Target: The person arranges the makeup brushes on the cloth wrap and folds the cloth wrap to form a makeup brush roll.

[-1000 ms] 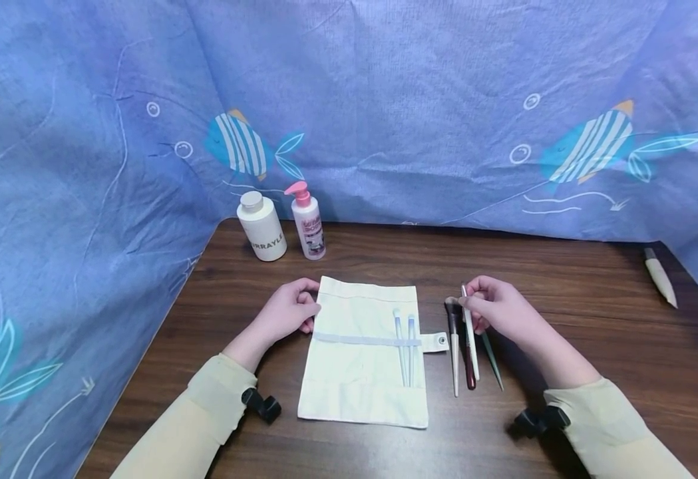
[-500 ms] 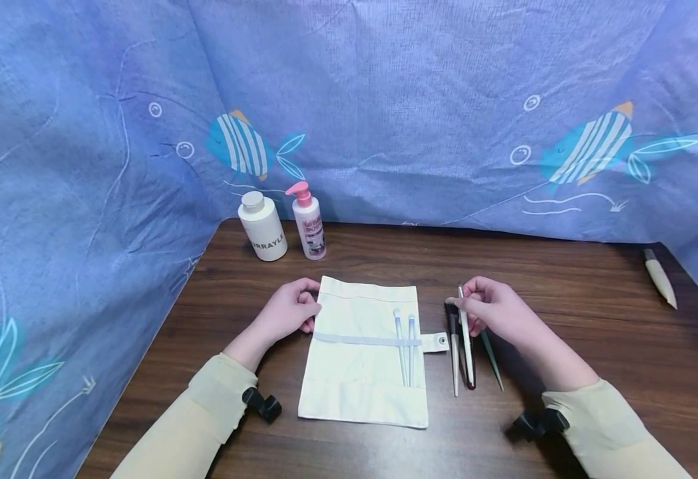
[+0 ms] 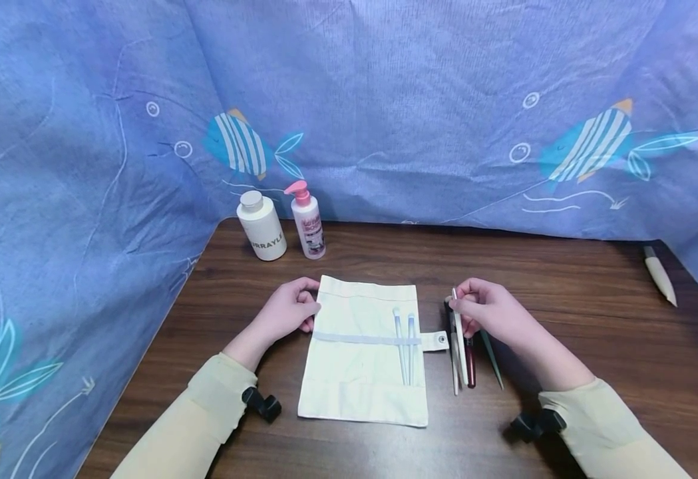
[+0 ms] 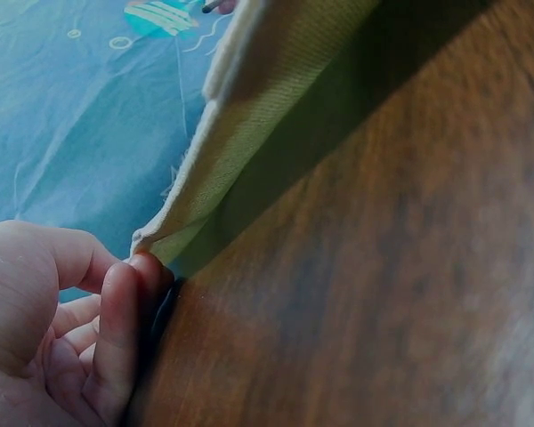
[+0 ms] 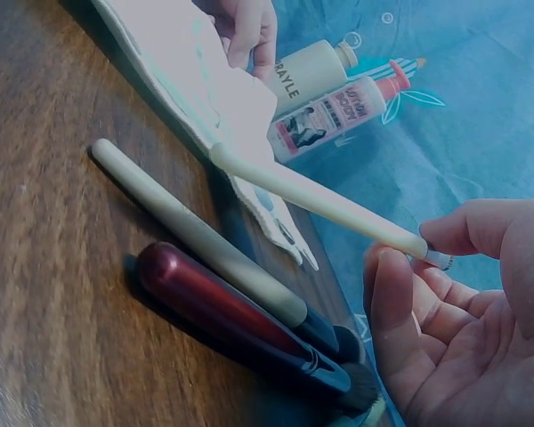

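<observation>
A cream cloth brush roll (image 3: pixel 354 366) lies spread out, with two slim makeup brushes (image 3: pixel 411 349) tucked under its elastic band at the right side. My left hand (image 3: pixel 289 308) pinches the roll's left edge near its top; in the left wrist view that edge (image 4: pixel 185 178) is lifted off the table. Between thumb and fingers my right hand (image 3: pixel 491 309) holds a white-handled makeup brush (image 5: pixel 320 200) near its bristle end, handle raised above the table. Below it lie a pale-handled brush (image 5: pixel 196 236), a dark red-handled brush (image 5: pixel 218 302) and a green-handled tool (image 3: pixel 492 362), its tip hidden.
A white bottle (image 3: pixel 263 229) and a pink-topped pump bottle (image 3: pixel 309 229) stand at the back left of the wooden table (image 3: pixel 372 256). A pale pointed object (image 3: pixel 661 279) lies at the far right. The roll's snap tab (image 3: pixel 435 341) sticks out toward the loose brushes.
My right hand has shifted slightly left with the white-handled brush, which now hangs over the pale-handled one and uncovers more of the red handle. The left hand has stayed put.
</observation>
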Motion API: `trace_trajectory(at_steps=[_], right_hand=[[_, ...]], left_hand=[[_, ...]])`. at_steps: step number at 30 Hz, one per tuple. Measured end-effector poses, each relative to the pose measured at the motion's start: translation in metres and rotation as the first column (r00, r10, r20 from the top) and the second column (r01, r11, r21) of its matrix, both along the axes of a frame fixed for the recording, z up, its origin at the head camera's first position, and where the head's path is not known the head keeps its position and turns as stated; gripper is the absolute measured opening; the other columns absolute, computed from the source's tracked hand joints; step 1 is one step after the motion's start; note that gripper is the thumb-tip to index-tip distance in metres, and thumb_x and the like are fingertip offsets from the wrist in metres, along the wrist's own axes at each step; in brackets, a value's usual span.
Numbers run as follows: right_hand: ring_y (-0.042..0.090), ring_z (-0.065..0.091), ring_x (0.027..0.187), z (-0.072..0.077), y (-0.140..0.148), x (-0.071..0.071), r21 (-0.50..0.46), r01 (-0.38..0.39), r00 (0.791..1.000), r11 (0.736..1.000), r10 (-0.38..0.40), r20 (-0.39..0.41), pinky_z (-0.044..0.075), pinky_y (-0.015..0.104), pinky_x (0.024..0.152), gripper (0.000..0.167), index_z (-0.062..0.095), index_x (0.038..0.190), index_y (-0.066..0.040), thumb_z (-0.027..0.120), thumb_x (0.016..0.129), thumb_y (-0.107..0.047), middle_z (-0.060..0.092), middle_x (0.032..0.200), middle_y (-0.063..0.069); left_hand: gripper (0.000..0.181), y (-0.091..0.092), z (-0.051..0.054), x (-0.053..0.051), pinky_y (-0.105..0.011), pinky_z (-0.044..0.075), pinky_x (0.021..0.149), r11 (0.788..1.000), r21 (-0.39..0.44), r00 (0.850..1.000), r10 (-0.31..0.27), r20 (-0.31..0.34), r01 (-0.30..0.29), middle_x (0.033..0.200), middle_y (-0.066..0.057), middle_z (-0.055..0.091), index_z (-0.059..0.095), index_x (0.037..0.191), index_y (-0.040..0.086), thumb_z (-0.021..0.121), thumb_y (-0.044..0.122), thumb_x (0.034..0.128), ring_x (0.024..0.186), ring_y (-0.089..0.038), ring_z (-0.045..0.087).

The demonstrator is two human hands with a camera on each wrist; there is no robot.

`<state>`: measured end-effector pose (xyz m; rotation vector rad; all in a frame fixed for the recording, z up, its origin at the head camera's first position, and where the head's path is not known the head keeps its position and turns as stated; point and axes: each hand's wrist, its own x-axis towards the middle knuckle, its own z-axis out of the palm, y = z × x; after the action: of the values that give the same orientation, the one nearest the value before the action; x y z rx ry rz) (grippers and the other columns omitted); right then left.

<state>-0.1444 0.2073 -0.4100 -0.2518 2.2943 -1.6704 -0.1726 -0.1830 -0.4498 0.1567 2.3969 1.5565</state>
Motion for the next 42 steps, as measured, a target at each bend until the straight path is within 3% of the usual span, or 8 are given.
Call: trace_trajectory(at_steps=[9,18,22,28,42], right_hand=[[0.014,0.06,0.059,-0.001,-0.002,-0.005,0.042,0.003,1.0,0.999,-0.003,-0.008,0.061,0.036,0.056,0.023,0.051,0.107,0.007,0.065,0.098,-0.01,0.057,0.07,0.004],[0.017,0.062,0.059,-0.007,-0.018,-0.009,0.011,-0.007,1.0,1.0,0.007,0.0,0.062,0.037,0.057,0.024,0.05,0.107,0.007,0.065,0.098,-0.009,0.058,0.071,0.008],[0.016,0.061,0.057,-0.009,-0.017,-0.006,0.01,-0.001,1.0,1.0,0.001,0.007,0.062,0.037,0.056,0.023,0.05,0.107,0.009,0.064,0.097,-0.006,0.057,0.07,0.008],[0.017,0.062,0.058,0.0,-0.012,-0.006,0.017,0.006,1.0,1.0,-0.006,-0.01,0.062,0.037,0.056,0.023,0.05,0.107,0.009,0.064,0.098,-0.006,0.058,0.071,0.009],[0.019,0.064,0.06,0.0,-0.023,-0.013,0.044,-0.002,0.999,0.999,0.003,-0.033,0.062,0.039,0.058,0.021,0.052,0.107,0.005,0.064,0.098,-0.01,0.059,0.072,0.009]], left_hand=[[0.041,0.001,0.004,-0.002,-0.03,0.058,0.053,1.0,0.009,1.0,0.003,-0.002,-0.003,0.072,-0.007,0.064,0.056,0.134,0.0,0.062,0.002,0.0932,0.052,-0.017,0.063],[0.041,-0.012,0.008,0.002,-0.031,0.058,0.054,1.0,-0.017,1.0,0.021,0.002,-0.021,0.07,-0.007,0.063,0.057,0.133,0.0,0.062,0.002,0.0932,0.052,-0.018,0.063],[0.041,-0.009,0.005,0.005,-0.031,0.058,0.054,1.0,-0.001,1.0,0.008,0.013,-0.008,0.071,-0.007,0.063,0.056,0.134,-0.001,0.062,0.002,0.0933,0.052,-0.017,0.062],[0.04,0.001,0.004,0.002,-0.03,0.058,0.054,1.0,0.012,1.0,0.007,0.002,-0.007,0.07,-0.007,0.063,0.057,0.134,0.0,0.063,0.002,0.0936,0.052,-0.017,0.062],[0.04,0.001,0.005,0.002,-0.031,0.058,0.054,1.0,-0.005,1.0,0.015,0.015,-0.015,0.071,-0.007,0.064,0.058,0.133,0.002,0.063,0.003,0.0936,0.053,-0.017,0.063]])
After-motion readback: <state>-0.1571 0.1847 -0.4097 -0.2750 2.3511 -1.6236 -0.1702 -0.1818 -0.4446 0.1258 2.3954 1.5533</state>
